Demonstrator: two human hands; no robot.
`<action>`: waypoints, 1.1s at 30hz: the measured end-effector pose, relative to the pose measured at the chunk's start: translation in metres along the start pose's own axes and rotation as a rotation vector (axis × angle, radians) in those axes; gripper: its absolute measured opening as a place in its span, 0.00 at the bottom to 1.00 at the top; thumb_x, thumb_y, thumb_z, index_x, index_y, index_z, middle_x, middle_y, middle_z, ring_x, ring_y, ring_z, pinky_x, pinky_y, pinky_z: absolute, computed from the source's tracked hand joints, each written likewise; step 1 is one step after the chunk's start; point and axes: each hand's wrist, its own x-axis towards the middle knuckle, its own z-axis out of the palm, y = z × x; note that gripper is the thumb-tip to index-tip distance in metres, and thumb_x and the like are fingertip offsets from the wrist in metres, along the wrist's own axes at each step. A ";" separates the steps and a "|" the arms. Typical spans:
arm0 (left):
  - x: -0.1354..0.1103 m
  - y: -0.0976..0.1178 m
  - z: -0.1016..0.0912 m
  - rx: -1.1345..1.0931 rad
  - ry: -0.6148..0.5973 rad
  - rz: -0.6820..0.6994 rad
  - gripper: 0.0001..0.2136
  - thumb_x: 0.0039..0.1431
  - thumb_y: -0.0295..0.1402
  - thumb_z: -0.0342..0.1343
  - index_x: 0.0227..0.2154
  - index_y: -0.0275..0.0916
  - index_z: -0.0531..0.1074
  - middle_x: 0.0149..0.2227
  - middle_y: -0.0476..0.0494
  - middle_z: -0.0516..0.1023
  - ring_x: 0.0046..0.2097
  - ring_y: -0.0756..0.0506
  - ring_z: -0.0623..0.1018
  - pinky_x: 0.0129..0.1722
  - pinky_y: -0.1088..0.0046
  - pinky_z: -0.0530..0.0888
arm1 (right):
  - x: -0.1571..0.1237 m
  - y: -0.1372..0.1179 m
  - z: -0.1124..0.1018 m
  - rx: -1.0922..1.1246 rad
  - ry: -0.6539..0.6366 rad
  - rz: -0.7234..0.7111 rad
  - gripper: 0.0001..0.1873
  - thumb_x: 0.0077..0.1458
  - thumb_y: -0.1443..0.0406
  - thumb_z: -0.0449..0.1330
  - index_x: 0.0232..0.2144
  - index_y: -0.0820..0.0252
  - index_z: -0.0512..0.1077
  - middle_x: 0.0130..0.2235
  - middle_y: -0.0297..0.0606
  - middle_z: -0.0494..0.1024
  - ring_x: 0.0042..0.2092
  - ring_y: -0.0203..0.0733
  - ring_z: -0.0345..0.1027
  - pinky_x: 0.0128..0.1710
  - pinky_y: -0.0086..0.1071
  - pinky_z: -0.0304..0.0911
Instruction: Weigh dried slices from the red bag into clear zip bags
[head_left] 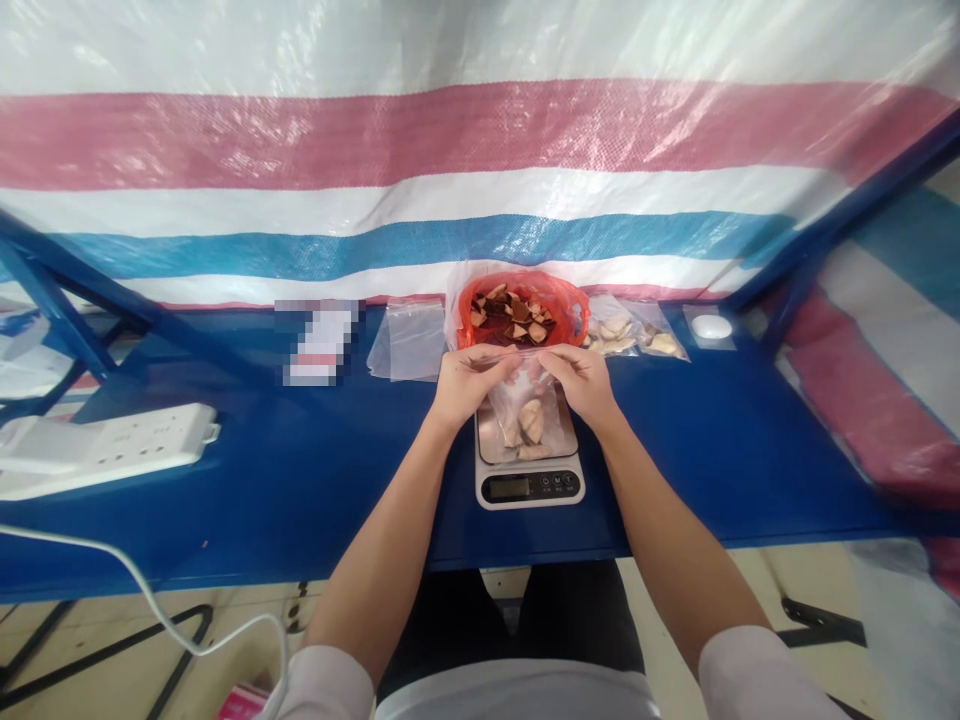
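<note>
My left hand (469, 382) and my right hand (581, 382) both pinch the top edge of a small clear plastic bag (529, 415) holding several pale slices. The bag rests on the steel platform of a small digital kitchen scale (530, 487) on the blue table (315, 470). Just behind my hands stands an open red plastic bag (521, 312) full of brown and pale slices.
A stack of empty clear bags (409, 340) lies left of the red bag. Filled clear bags (634, 332) and a small white round object (710, 326) lie to its right. A white power strip (105, 445) with a cable sits at the table's left end. A striped tarp hangs behind.
</note>
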 end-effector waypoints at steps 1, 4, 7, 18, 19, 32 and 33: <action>0.000 0.000 0.000 0.013 0.004 -0.001 0.15 0.45 0.43 0.71 0.31 0.36 0.82 0.24 0.45 0.81 0.25 0.48 0.78 0.32 0.70 0.76 | 0.000 0.000 0.000 -0.014 0.002 -0.009 0.17 0.54 0.51 0.63 0.28 0.57 0.80 0.27 0.35 0.80 0.25 0.38 0.72 0.26 0.32 0.71; -0.001 -0.002 0.001 0.059 0.010 0.023 0.13 0.46 0.42 0.70 0.30 0.36 0.82 0.25 0.44 0.82 0.28 0.46 0.79 0.34 0.69 0.77 | -0.001 -0.002 0.001 -0.064 0.004 -0.044 0.16 0.54 0.51 0.63 0.29 0.57 0.80 0.27 0.35 0.81 0.25 0.39 0.73 0.27 0.32 0.71; -0.002 -0.005 0.002 0.087 0.007 0.087 0.11 0.49 0.40 0.69 0.29 0.37 0.82 0.26 0.44 0.82 0.32 0.44 0.81 0.38 0.69 0.77 | -0.002 -0.002 0.002 -0.100 0.021 -0.083 0.15 0.55 0.53 0.63 0.27 0.56 0.80 0.26 0.34 0.80 0.25 0.39 0.73 0.27 0.32 0.70; -0.002 -0.004 0.001 0.125 0.052 0.105 0.12 0.49 0.41 0.69 0.31 0.37 0.83 0.28 0.43 0.83 0.31 0.46 0.80 0.36 0.71 0.77 | -0.002 0.007 0.000 -0.055 0.058 -0.087 0.12 0.56 0.56 0.63 0.28 0.57 0.79 0.27 0.34 0.80 0.27 0.38 0.73 0.28 0.31 0.71; -0.002 -0.004 0.001 0.139 0.045 0.120 0.12 0.49 0.41 0.69 0.31 0.37 0.83 0.29 0.43 0.83 0.32 0.45 0.81 0.37 0.70 0.77 | -0.002 0.007 0.000 -0.047 0.053 -0.085 0.12 0.56 0.56 0.63 0.28 0.57 0.79 0.27 0.34 0.80 0.27 0.38 0.73 0.28 0.31 0.71; 0.003 -0.005 -0.004 0.146 0.056 0.087 0.13 0.49 0.42 0.69 0.32 0.37 0.83 0.25 0.46 0.82 0.27 0.49 0.78 0.31 0.74 0.75 | 0.002 0.003 -0.001 0.029 0.111 -0.009 0.12 0.50 0.56 0.65 0.23 0.58 0.74 0.20 0.31 0.75 0.22 0.36 0.68 0.23 0.30 0.66; 0.003 -0.005 -0.004 0.143 0.047 0.086 0.12 0.49 0.42 0.69 0.31 0.38 0.83 0.25 0.46 0.82 0.27 0.49 0.78 0.31 0.74 0.75 | 0.002 0.002 0.000 0.042 0.099 0.010 0.13 0.50 0.55 0.65 0.24 0.58 0.74 0.21 0.31 0.75 0.22 0.36 0.68 0.23 0.30 0.66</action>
